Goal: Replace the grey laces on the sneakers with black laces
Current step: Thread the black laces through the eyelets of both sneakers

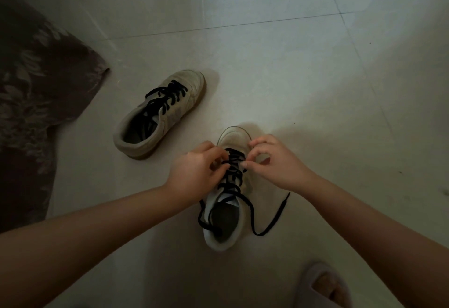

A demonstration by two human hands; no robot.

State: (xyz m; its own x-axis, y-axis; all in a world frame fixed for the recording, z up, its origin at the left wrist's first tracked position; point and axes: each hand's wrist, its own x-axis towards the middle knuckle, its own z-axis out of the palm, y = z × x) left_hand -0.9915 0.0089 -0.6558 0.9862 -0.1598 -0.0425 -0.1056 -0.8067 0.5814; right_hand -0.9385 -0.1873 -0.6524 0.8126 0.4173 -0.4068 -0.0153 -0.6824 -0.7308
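Head | pale tiled floor (pixel 279 69) | patterned cloth (pixel 36 84) far left, dim

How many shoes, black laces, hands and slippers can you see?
Sneakers: 2, a far sneaker and a near sneaker
Black laces: 2, far sneaker's lace and near sneaker's lace
Hands: 2, left hand and right hand, both pinching the near sneaker's lace
Slippers: 1, slipper
Total: 7

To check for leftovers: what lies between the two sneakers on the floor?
Only bare floor tile separates the far sneaker from the near sneaker, in the head view.
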